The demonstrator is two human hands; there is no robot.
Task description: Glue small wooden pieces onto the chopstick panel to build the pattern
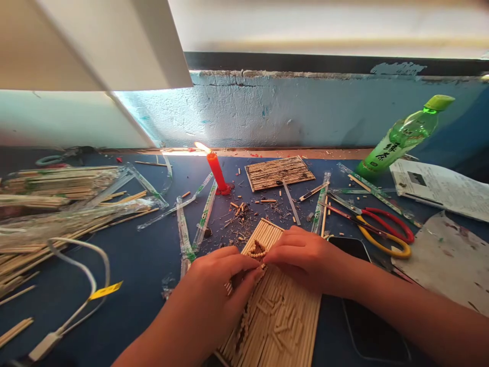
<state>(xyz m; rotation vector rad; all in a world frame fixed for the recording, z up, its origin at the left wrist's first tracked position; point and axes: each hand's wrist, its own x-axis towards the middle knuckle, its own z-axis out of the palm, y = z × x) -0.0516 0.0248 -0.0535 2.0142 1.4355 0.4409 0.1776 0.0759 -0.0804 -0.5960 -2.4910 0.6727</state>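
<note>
A panel of thin wooden sticks (307, 326) laid side by side lies in front of me, with short cut stick pieces (284, 323) scattered over its near part. Small pieces form a raised outline (257, 248) along its left side. My left hand (217, 280) is closed over that side, thumb and forefinger pinched together at the outline. From the right, my right hand (309, 257) rests over the panel, its fingertips pressed together and meeting the left ones. Whatever either pinch holds is too small or hidden to name.
A lit red candle (216, 171) stands beyond the hands. Behind are a smaller stick panel (280, 173) and a leaning green bottle (403, 137). Scissors (385, 229) and a phone (374, 326) lie right; stick bundles (64, 181) and a white cable (89, 278) lie left.
</note>
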